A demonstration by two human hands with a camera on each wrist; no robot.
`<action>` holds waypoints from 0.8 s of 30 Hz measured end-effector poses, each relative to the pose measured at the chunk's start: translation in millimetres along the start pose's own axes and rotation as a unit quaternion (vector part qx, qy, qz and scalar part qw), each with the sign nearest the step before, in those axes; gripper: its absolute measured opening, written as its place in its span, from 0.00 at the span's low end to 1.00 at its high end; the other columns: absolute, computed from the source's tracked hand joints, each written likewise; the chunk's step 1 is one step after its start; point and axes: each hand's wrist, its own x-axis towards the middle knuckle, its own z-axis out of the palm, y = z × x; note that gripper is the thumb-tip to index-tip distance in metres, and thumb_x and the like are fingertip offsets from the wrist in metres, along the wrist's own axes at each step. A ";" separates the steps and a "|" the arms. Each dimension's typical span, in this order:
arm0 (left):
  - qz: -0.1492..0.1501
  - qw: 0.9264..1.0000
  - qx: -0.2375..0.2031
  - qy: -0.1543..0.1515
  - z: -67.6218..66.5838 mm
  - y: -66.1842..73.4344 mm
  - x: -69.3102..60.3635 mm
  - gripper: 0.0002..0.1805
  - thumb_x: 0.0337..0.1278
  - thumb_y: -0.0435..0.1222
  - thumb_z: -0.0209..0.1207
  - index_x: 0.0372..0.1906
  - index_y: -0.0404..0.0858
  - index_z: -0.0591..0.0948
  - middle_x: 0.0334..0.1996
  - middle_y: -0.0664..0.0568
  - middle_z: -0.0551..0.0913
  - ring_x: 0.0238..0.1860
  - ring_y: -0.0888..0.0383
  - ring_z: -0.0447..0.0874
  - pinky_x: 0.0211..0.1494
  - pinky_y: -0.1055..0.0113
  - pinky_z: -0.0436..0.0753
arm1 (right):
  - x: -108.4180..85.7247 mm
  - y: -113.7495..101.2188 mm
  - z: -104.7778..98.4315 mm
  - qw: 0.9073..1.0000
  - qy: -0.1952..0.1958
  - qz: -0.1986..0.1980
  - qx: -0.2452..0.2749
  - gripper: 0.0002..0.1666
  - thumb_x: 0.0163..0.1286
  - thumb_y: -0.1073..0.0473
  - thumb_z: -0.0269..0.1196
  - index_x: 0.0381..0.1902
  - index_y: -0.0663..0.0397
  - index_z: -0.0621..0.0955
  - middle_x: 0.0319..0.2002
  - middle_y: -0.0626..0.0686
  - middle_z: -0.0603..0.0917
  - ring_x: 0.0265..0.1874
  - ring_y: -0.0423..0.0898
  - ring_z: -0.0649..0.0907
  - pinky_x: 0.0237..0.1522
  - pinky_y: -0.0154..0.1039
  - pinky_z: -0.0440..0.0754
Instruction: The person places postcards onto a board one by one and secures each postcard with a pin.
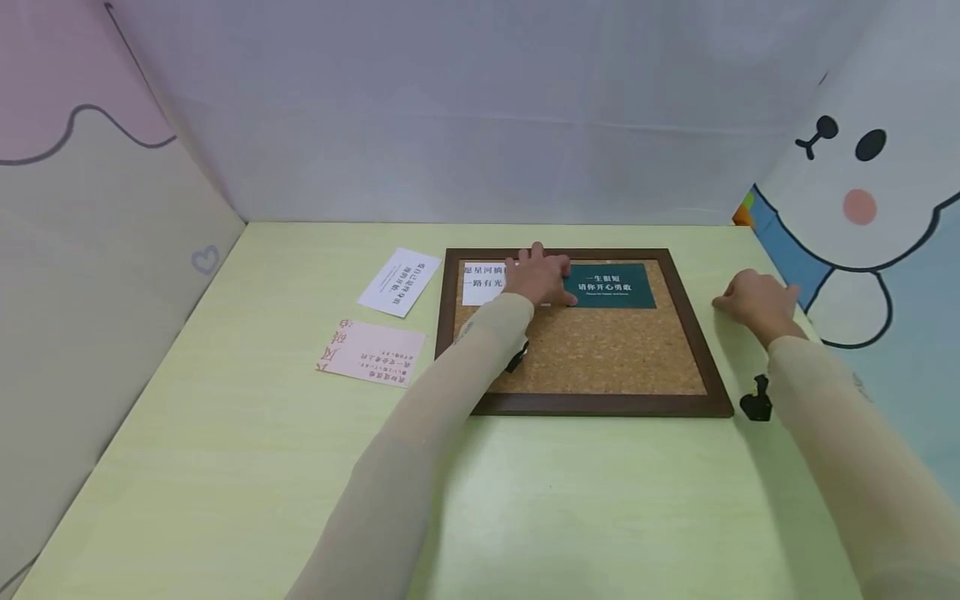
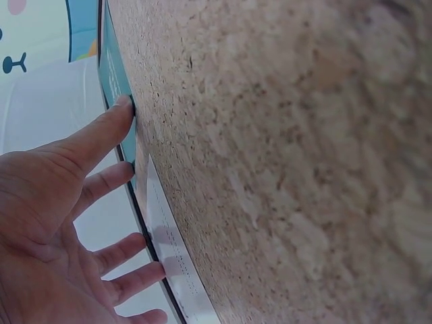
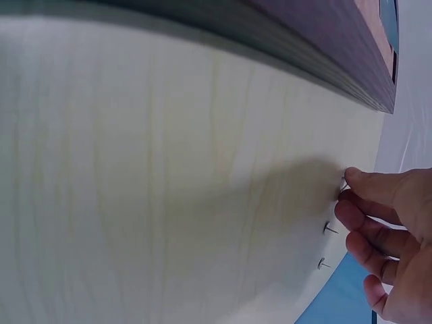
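Just past the right side of the corkboard [image 1: 600, 354] is the bit that matters — the right hand [image 1: 757, 304] is down at the worktop [image 1: 585, 500], with a tack [image 3: 343, 181] that looks pinched between thumb and forefinger. It's tiny and half covered by the fingertips, so I can't tell you which way its point goes. A second tack [image 3: 327, 228] and a third tack [image 3: 322, 263] sit right by that hand, and their spikes look like they stick up.

Geometry-wise, the green card [image 1: 611, 287] lies flat on the cork near the far edge, long side running left to right, pretty much along the top bar of the wooden frame [image 1: 693, 333]. From the right hand it's off to the left and about level, with the frame's right bar in between. So I'd say getting tack and card together is a sideways trip over that bar, not a reach forward.

The left hand [image 1: 536, 279] is way nearer the card: fingers spread, gripping nothing, thumb touching the green card's left end, other fingers reaching toward the white card [image 1: 482, 285] and the far bar. Left is nearer the card, right is nearer the tacks — no contest. Left of the board, a pink card [image 1: 371, 354] and a loose white card [image 1: 400, 282] lie on the worktop.
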 end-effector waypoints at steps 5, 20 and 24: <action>0.001 1.000 -0.004 0.007 -0.6 0.9 -2.3 0.26 0.50 0.60 0.66 0.54 0.58 0.77 0.59 0.51 0.66 0.57 0.50 0.62 0.63 0.48 0.63 | -1.5 -0.6 0.2 1.000 0.003 -0.006 -0.004 0.17 0.66 0.58 0.59 0.37 0.70 0.85 0.26 0.62 0.84 0.30 0.60 0.78 0.57 0.78 0.48; -0.001 1.000 -0.001 0.004 -0.2 1.2 -3.4 0.25 0.51 0.60 0.66 0.53 0.58 0.76 0.60 0.51 0.66 0.58 0.50 0.62 0.63 0.48 0.63 | -8.6 -0.7 -0.9 1.000 0.002 -0.017 0.012 0.16 0.67 0.61 0.55 0.41 0.71 0.82 0.38 0.69 0.83 0.39 0.67 0.78 0.57 0.80 0.47; 0.002 1.000 0.000 0.001 -1.5 0.7 -4.3 0.25 0.51 0.60 0.65 0.54 0.58 0.76 0.61 0.51 0.65 0.58 0.49 0.62 0.63 0.48 0.63 | -9.1 1.7 -0.2 1.000 0.003 -0.015 0.027 0.16 0.69 0.60 0.55 0.42 0.70 0.82 0.42 0.71 0.82 0.43 0.69 0.74 0.57 0.80 0.48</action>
